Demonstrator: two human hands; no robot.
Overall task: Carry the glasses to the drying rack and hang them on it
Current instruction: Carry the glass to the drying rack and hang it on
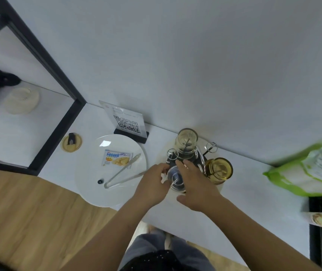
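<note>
Clear glass (175, 178), mouth down, sits on the near prong of the wire drying rack (192, 159), gripped between both hands: the left hand (152, 184) pinches its left side, the right hand (197, 184) wraps its right side. Two more glasses hang on the rack, a clear one (186, 143) behind and an amber one (219, 170) to the right. A white plate (89, 173) with tongs (123, 173) lies just left.
</note>
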